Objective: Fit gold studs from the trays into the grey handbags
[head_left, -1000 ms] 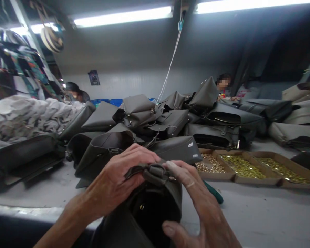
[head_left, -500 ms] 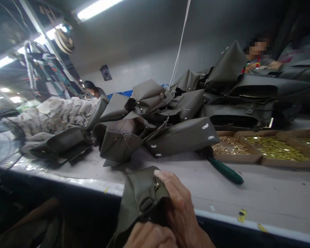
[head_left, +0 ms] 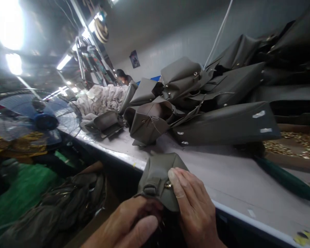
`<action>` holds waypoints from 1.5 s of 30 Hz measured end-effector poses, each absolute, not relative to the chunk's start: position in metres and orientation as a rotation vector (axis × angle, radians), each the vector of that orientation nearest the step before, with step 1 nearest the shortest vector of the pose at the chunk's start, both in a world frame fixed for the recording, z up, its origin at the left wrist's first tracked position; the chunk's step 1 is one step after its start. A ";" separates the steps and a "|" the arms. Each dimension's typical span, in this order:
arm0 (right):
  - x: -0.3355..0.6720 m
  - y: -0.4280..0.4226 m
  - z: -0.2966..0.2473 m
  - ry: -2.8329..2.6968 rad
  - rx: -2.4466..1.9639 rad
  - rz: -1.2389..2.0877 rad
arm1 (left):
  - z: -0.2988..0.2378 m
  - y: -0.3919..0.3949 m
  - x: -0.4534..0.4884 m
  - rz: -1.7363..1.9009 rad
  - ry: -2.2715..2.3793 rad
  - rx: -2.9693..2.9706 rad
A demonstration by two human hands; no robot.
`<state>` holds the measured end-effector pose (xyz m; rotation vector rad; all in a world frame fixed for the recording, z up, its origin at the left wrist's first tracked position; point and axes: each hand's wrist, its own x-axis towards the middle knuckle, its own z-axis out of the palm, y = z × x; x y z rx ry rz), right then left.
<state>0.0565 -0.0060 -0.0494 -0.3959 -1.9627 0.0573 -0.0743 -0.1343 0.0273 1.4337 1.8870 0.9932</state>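
Note:
An olive-grey leather bag flap with a strap loop and a small brass stud is held at the table's near edge. My right hand presses its fingers on the flap beside the stud, fingers close together. From below, my left hand grips the same piece under the strap loop, thumb forward. The rest of the bag is hidden under my hands.
A pile of grey leather bags covers the grey table. A green-handled tool lies at the right by cardboard trays of brass studs. A fan stands at the left. More bags lie below. A person sits far back.
The view has swung left and down. The bag has come from above the table to its near edge, still in both hands. The fan and the bags below have come into view.

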 end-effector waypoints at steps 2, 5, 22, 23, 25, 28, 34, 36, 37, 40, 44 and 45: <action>0.042 -0.007 -0.046 -1.984 -0.406 0.027 | 0.035 -0.128 -0.084 1.045 1.641 1.039; 0.018 -0.010 -0.040 -2.011 -0.395 0.017 | 0.043 -0.121 -0.094 1.263 1.337 0.348; 0.026 -0.032 -0.043 -1.970 -0.247 0.145 | 0.036 -0.142 -0.077 1.553 1.477 0.354; 0.030 -0.032 -0.041 -1.972 -0.239 0.142 | 0.039 -0.142 -0.072 1.565 1.519 0.365; 0.041 -0.030 -0.033 -1.979 -0.209 0.114 | 0.049 -0.143 -0.065 1.594 1.630 0.350; 0.059 -0.022 -0.017 -1.998 -0.147 0.020 | 0.074 -0.143 -0.057 1.550 1.776 0.438; 0.087 -0.002 0.001 -1.956 -0.234 -0.115 | 0.104 -0.111 -0.047 1.203 1.797 1.138; 0.090 0.006 -0.005 -1.943 -0.312 -0.051 | 0.091 -0.090 -0.044 1.234 1.864 1.208; 0.090 0.011 -0.010 -1.948 -0.364 -0.008 | 0.081 -0.078 -0.043 1.278 1.901 1.192; 0.090 0.026 -0.032 -1.974 -0.522 0.123 | 0.053 -0.049 -0.041 1.417 1.889 1.068; 0.088 0.034 -0.051 -1.968 -0.582 0.258 | 0.045 -0.036 -0.049 1.430 1.858 1.033; 0.087 0.035 -0.053 -1.961 -0.577 0.276 | 0.047 -0.036 -0.051 1.359 1.888 1.047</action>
